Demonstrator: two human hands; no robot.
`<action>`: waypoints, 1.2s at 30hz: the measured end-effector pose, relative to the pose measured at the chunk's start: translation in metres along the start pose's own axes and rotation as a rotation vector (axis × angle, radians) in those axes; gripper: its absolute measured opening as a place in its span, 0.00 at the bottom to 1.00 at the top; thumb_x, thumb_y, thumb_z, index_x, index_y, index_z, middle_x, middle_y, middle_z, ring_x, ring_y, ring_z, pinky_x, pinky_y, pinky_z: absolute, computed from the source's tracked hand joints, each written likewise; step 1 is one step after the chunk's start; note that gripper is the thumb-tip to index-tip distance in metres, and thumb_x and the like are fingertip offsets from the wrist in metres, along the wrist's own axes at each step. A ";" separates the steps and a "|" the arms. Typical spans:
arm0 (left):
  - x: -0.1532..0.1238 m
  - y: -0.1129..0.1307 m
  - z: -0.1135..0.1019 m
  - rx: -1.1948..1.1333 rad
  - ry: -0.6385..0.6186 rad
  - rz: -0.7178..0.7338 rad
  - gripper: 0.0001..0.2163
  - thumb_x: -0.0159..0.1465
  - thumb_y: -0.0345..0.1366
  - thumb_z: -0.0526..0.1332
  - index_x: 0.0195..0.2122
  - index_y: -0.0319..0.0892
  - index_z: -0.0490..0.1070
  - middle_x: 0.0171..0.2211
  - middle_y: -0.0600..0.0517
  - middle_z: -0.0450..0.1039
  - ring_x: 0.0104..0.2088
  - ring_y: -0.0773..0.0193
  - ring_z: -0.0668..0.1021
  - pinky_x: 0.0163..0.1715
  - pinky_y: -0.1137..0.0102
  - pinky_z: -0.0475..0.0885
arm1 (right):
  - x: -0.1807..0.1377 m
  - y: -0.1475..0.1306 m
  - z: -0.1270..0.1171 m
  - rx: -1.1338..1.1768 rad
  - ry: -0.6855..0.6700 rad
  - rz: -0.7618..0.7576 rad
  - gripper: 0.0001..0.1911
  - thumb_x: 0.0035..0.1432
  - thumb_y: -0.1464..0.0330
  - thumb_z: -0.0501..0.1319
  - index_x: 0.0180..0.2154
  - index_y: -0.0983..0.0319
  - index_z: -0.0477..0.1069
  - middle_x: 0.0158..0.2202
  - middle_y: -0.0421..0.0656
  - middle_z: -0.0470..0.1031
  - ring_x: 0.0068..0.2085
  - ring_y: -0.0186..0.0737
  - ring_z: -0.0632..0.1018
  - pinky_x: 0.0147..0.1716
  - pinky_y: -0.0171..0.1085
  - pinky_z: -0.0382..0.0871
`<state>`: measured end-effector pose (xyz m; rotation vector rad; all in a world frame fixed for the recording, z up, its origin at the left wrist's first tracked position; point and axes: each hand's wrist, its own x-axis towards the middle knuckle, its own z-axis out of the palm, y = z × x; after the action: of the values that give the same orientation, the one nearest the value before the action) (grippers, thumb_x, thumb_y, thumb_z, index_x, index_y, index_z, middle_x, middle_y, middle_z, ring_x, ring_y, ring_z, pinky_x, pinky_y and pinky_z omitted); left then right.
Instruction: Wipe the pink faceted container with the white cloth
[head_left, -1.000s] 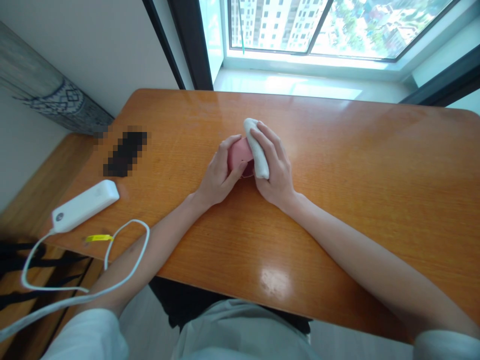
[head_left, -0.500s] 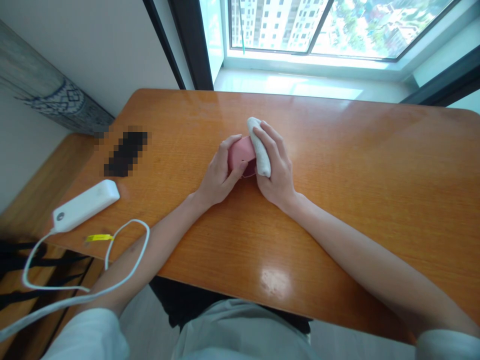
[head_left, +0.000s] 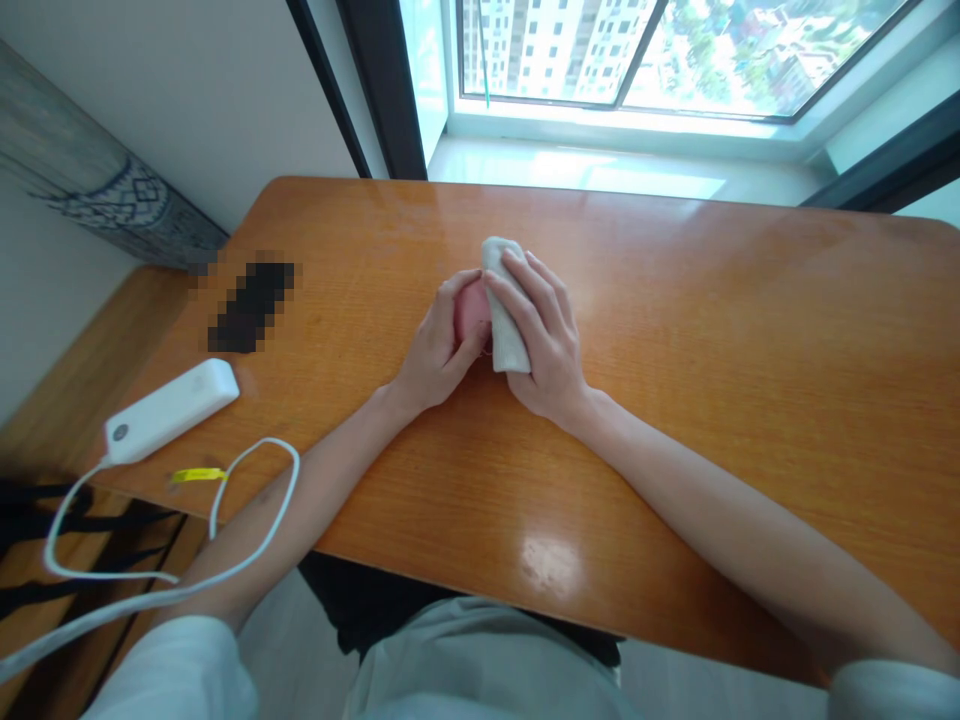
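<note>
A small pink rounded object (head_left: pixel 472 310) rests near the middle of the orange wooden table (head_left: pixel 712 330). My left hand (head_left: pixel 435 350) wraps around its left side and grips it. My right hand (head_left: pixel 544 340) presses a folded white cloth (head_left: pixel 504 310) over the object's top and right side, fingers curled on the cloth. Most of the pink object is hidden under the cloth and fingers.
A white power bank (head_left: pixel 169 410) with a white cable (head_left: pixel 225 500) lies at the table's left front edge. A dark blurred-out item (head_left: pixel 251 305) sits behind it. A window (head_left: pixel 637 50) runs along the far side, a patterned hanging (head_left: pixel 97 200) at left.
My right hand has slid the white cloth leftward over the pink object, covering more of it. My left hand keeps its hold in place.
</note>
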<state>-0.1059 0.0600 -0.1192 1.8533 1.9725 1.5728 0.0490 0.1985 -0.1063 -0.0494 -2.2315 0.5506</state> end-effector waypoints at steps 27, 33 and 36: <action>0.001 0.005 -0.002 0.085 -0.059 -0.073 0.29 0.84 0.61 0.42 0.78 0.52 0.46 0.76 0.45 0.64 0.76 0.46 0.70 0.76 0.42 0.71 | 0.000 0.001 0.000 -0.049 0.009 -0.118 0.31 0.80 0.57 0.48 0.80 0.38 0.54 0.79 0.37 0.66 0.81 0.54 0.64 0.80 0.67 0.62; 0.002 0.002 -0.002 0.036 -0.027 -0.024 0.28 0.82 0.59 0.53 0.75 0.50 0.53 0.74 0.42 0.66 0.73 0.47 0.74 0.75 0.47 0.72 | 0.003 0.006 0.002 0.064 0.085 0.035 0.31 0.82 0.58 0.43 0.80 0.40 0.52 0.81 0.39 0.62 0.80 0.52 0.67 0.77 0.65 0.68; 0.001 0.002 -0.002 0.026 -0.036 -0.039 0.27 0.83 0.59 0.50 0.76 0.52 0.51 0.74 0.44 0.66 0.73 0.47 0.74 0.76 0.47 0.71 | 0.002 -0.001 0.000 0.016 0.031 -0.051 0.32 0.81 0.58 0.47 0.80 0.38 0.52 0.80 0.37 0.64 0.81 0.55 0.64 0.80 0.67 0.63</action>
<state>-0.1060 0.0589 -0.1170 1.8274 2.0101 1.5006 0.0480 0.1982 -0.1047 0.0072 -2.1922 0.5369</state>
